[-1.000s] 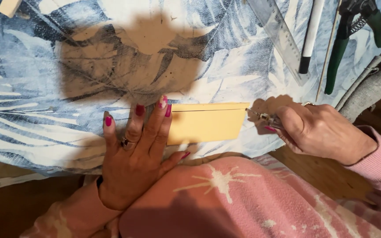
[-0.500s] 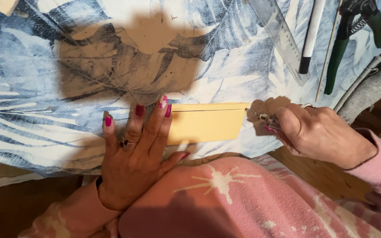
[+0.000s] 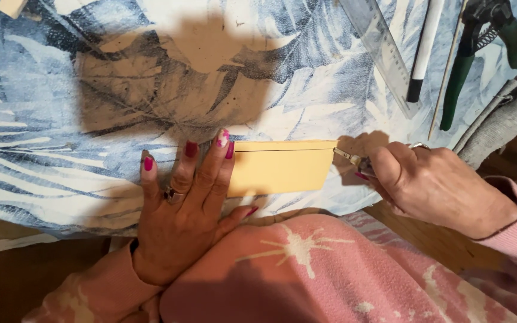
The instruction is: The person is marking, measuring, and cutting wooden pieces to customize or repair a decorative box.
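Note:
A yellow card rectangle lies flat on a leaf-patterned blue and white cloth. A thin cut line runs along the card near its top edge. My left hand presses flat on the cloth, its fingertips holding down the card's left end. My right hand grips a small craft knife whose blade tip touches the card's upper right corner.
At the upper right lie a clear ruler, a white pen with a black tip, a thin wooden stick and green-handled pliers. Grey fabric sits at the right edge. My pink patterned garment fills the foreground.
The knife blade has moved a little rightward along the cut line to the card's right corner. My left hand has stayed in place.

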